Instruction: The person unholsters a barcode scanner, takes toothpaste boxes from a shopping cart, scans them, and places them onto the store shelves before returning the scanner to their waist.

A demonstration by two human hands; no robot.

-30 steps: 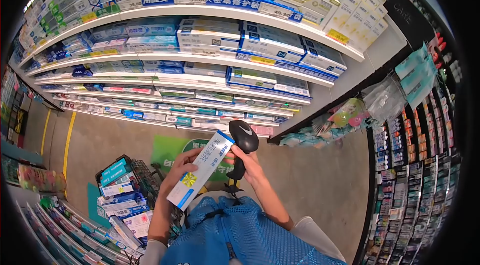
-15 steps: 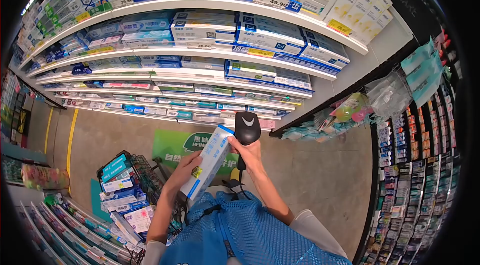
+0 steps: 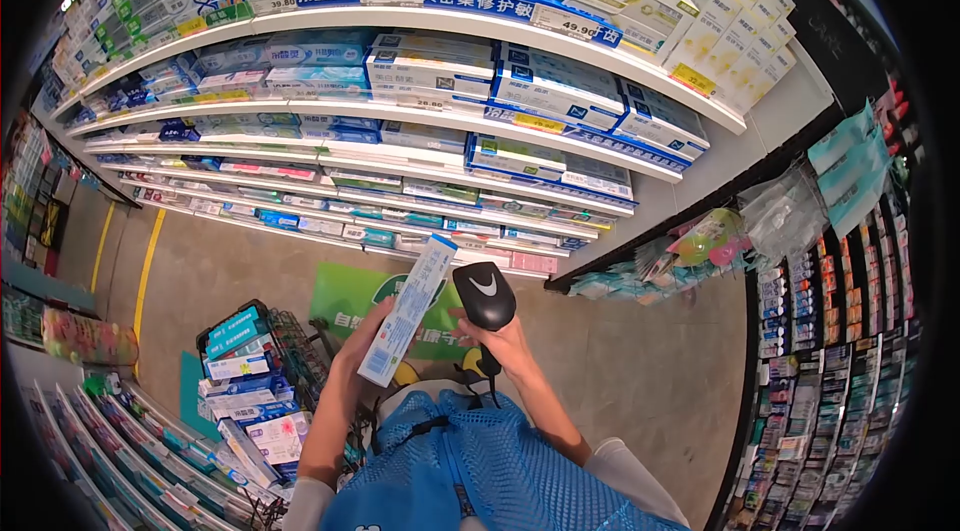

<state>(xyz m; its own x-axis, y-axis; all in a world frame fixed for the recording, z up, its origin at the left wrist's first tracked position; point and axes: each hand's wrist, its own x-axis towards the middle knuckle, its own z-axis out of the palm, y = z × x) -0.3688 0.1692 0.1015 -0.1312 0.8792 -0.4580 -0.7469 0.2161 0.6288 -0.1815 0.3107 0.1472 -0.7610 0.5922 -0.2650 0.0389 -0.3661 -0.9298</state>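
Note:
A long white and blue box (image 3: 408,313) is tilted upright in front of my body, with a side full of small print turned up. My left hand (image 3: 362,339) is closed on its left edge, the fingers partly hidden behind it. Just right of the box, my right hand (image 3: 505,343) grips a black handheld scanner (image 3: 485,297) by its handle, the scanner's rounded head pointing up and away from me. A small gap separates the scanner from the box.
Shelves (image 3: 420,103) of boxed goods curve across the front. At lower left stands a cart basket (image 3: 318,356) piled with boxes. A green floor sign (image 3: 335,296) lies beyond my hands. Racks of small goods (image 3: 830,331) line the right side, near hanging plastic bags (image 3: 785,211).
The box has turned to show its printed side, and my right hand's fingers have come off it. The scanner has moved down slightly, apart from the box.

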